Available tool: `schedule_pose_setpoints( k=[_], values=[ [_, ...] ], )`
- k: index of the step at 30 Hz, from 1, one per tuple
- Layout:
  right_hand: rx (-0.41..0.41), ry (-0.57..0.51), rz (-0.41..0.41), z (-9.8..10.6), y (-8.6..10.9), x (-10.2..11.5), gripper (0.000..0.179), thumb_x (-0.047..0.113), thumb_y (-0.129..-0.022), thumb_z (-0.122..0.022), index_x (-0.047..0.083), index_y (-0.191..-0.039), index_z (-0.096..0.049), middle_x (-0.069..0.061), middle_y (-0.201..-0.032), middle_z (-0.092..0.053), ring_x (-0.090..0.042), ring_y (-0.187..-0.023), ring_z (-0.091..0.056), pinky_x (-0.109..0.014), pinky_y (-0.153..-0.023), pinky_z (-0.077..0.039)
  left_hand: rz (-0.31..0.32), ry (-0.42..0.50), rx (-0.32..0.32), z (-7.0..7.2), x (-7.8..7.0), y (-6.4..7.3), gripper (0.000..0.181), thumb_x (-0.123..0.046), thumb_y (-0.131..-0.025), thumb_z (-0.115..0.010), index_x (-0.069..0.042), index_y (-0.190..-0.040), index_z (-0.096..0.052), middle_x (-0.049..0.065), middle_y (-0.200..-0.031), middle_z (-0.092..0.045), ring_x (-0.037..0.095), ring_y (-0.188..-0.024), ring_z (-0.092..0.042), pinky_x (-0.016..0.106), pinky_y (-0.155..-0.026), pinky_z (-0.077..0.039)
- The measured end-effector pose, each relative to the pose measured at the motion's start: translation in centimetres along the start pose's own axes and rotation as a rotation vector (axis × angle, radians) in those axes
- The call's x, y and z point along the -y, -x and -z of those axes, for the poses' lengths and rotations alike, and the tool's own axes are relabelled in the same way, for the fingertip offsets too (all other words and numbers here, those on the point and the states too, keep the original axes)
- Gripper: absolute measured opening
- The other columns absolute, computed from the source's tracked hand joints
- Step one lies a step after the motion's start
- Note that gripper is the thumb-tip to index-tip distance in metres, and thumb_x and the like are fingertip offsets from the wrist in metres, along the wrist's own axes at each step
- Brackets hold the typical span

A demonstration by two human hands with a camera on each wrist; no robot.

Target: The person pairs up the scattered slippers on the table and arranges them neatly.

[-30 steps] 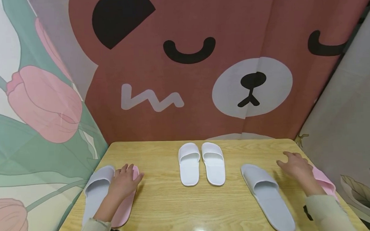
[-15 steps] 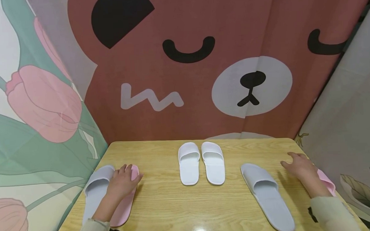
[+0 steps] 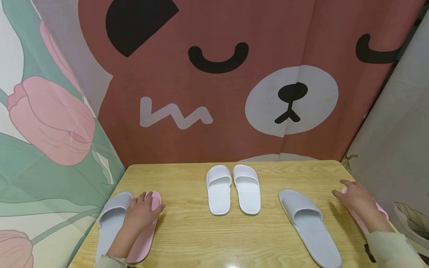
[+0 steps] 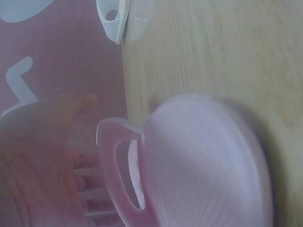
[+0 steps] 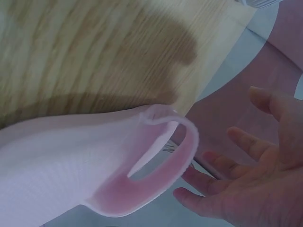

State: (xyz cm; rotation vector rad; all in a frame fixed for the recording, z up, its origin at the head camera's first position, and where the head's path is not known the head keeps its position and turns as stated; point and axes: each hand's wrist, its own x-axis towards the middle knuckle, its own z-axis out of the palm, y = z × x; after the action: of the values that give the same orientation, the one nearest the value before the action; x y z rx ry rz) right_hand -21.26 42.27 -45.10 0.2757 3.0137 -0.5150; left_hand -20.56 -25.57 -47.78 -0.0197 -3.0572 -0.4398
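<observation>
The rear edge of the table [image 3: 196,233] is backed by a bear-printed cloth [image 3: 227,98]. Along the table's left edge a left grey slipper [image 3: 111,222] is placed; a right grey slipper [image 3: 311,231] is set slantwise toward the front right corner. A left pink slipper [image 3: 145,243] is seen just beside the left grey one, and a right pink slipper [image 5: 66,161] is laid along the right edge. Two white slippers [image 3: 219,191] are stood side by side near the middle of the rear edge. The left pink slipper is partly covered by the left hand [image 3: 140,209], the right one by the right hand [image 3: 356,198]; both hands are spread, and nothing is gripped.
</observation>
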Motion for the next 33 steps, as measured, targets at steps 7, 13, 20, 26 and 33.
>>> schedule_pose_setpoints(
  k=[7, 13, 20, 26, 33],
  values=[
    [0.003, -0.005, 0.021, 0.1, 0.3, -0.5, 0.077, 0.043, -0.098, -0.056, -0.015, -0.143, -0.034, -0.05, -0.137, -0.029, -0.069, -0.122, -0.033, -0.075, -0.098, -0.033, 0.005, 0.015, 0.003, -0.3, 0.3, -0.2, 0.08, -0.05, -0.096, -0.06, 0.009, -0.146, -0.042, 0.038, -0.149, -0.036, 0.06, -0.13, -0.037, 0.072, -0.098, -0.037],
    [0.03, -0.033, 0.006, -0.1, 0.2, -1.1, 0.079, 0.047, -0.099, -0.055, -0.014, -0.144, -0.032, -0.049, -0.139, -0.027, -0.068, -0.124, -0.029, -0.076, -0.1, -0.031, 0.011, 0.026, 0.0, -0.3, 0.4, -0.3, 0.08, -0.051, -0.096, -0.06, 0.009, -0.147, -0.041, 0.038, -0.15, -0.036, 0.06, -0.131, -0.036, 0.072, -0.099, -0.036],
    [0.079, -0.061, -0.031, 0.2, 0.2, -1.8, 0.085, 0.051, -0.099, -0.051, -0.014, -0.148, -0.026, -0.05, -0.141, -0.021, -0.07, -0.125, -0.026, -0.077, -0.1, -0.029, 0.02, 0.036, 0.008, -0.2, 0.5, -0.6, 0.082, -0.051, -0.096, -0.06, 0.01, -0.148, -0.039, 0.038, -0.151, -0.034, 0.06, -0.134, -0.033, 0.073, -0.1, -0.035],
    [0.068, -0.072, -0.085, -0.1, 0.3, -2.1, 0.084, 0.05, -0.099, -0.053, -0.012, -0.148, -0.025, -0.048, -0.143, -0.019, -0.069, -0.127, -0.024, -0.078, -0.1, -0.027, 0.015, 0.04, 0.005, -0.4, 0.6, -0.8, 0.082, -0.049, -0.096, -0.06, 0.01, -0.148, -0.038, 0.039, -0.151, -0.034, 0.06, -0.132, -0.034, 0.073, -0.1, -0.035],
    [0.051, -0.023, -0.07, -0.1, 0.4, -2.9, 0.081, 0.05, -0.099, -0.053, -0.012, -0.145, -0.029, -0.048, -0.14, -0.025, -0.067, -0.125, -0.029, -0.076, -0.098, -0.032, 0.012, 0.04, 0.01, -0.4, 0.6, -1.1, 0.083, -0.051, -0.096, -0.06, 0.01, -0.149, -0.038, 0.039, -0.151, -0.034, 0.061, -0.131, -0.036, 0.072, -0.101, -0.036]
  ],
)
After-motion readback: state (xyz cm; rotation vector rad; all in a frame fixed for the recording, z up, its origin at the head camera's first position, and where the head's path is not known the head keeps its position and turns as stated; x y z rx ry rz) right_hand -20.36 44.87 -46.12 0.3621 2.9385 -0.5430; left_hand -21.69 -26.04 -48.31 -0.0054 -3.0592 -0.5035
